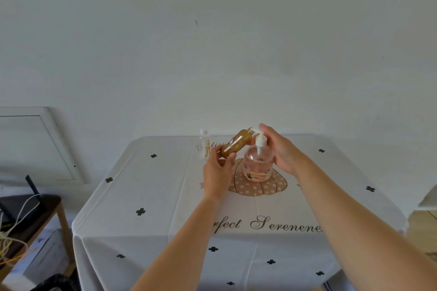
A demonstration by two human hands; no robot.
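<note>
our left hand [217,170] grips tilted amber bottle [236,145], neck by pump bottle [259,165] spout; our right hand [281,151] loose-fingered over pump.

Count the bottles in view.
3: a brown bottle tilted in the left hand, a pink pump bottle on the table by the right hand, a small clear bottle farther back.

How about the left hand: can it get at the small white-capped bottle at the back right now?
Probably not yet. The left hand grips the tilted brown bottle, so it is occupied. The way itself looks free: the small white-capped bottle stands just beyond it, with nothing between.
</note>
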